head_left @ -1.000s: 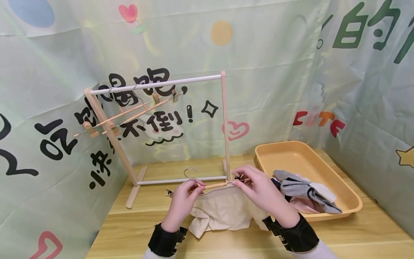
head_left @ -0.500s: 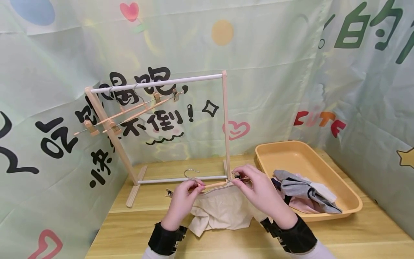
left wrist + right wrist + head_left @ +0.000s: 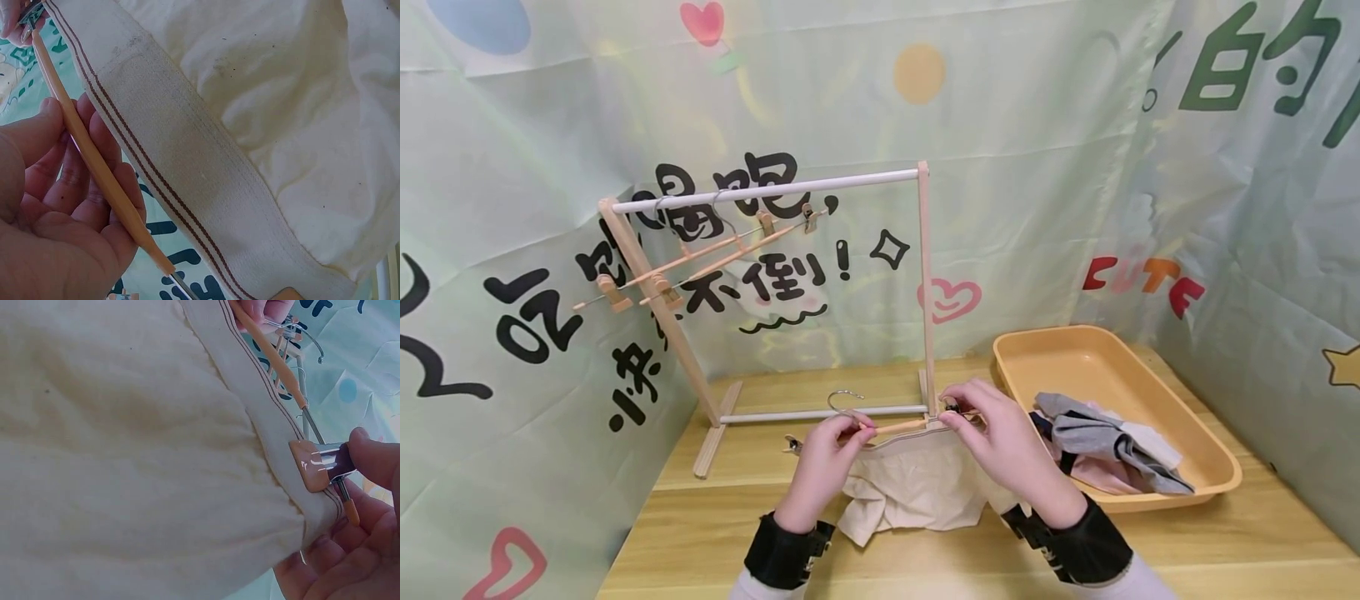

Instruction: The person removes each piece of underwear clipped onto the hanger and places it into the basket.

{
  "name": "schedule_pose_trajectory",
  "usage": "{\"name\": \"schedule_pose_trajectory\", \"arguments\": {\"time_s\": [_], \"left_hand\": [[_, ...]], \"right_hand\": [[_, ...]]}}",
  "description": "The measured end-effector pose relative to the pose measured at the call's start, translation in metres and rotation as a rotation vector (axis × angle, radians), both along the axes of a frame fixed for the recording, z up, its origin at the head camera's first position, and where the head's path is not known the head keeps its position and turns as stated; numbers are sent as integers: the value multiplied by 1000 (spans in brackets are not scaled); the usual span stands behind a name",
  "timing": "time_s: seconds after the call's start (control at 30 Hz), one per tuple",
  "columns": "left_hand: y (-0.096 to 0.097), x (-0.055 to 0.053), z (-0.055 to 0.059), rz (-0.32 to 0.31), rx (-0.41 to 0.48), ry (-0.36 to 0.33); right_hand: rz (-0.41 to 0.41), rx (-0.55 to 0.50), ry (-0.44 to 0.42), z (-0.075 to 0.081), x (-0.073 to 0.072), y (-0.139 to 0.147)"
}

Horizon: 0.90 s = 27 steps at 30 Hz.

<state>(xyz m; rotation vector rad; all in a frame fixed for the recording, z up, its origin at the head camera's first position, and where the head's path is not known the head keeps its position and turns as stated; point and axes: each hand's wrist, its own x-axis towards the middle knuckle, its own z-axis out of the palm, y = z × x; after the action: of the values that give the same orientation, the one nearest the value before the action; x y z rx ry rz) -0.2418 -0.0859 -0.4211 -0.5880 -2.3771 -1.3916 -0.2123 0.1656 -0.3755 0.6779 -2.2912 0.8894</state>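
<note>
A cream garment with a waistband edged by two brown lines hangs below a clip hanger. My left hand holds the hanger's wooden bar between thumb and fingers, near the metal hook. At the hanger's right end, my right hand pinches a metal clip, thumb on its lever and fingers behind. That clip's tan jaw lies over the waistband's corner. Beyond my left hand, the other clip shows at the left end.
A wooden rack stands behind the hands, with two clip hangers on its white top rail. An orange tray at right holds crumpled grey, pink and dark clothes. Printed cloth walls surround the wooden table.
The head view has shifted very slightly. Both hands keep their hold on the hanger and clip, almost still.
</note>
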Motion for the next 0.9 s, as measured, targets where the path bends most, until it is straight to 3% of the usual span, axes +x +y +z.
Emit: {"name": "schedule_pose_trajectory", "arguments": {"time_s": [0.9], "left_hand": [[1,2,1,-6,-44,4]], "right_hand": [[-8,-20,-5,1,4,2]]}}
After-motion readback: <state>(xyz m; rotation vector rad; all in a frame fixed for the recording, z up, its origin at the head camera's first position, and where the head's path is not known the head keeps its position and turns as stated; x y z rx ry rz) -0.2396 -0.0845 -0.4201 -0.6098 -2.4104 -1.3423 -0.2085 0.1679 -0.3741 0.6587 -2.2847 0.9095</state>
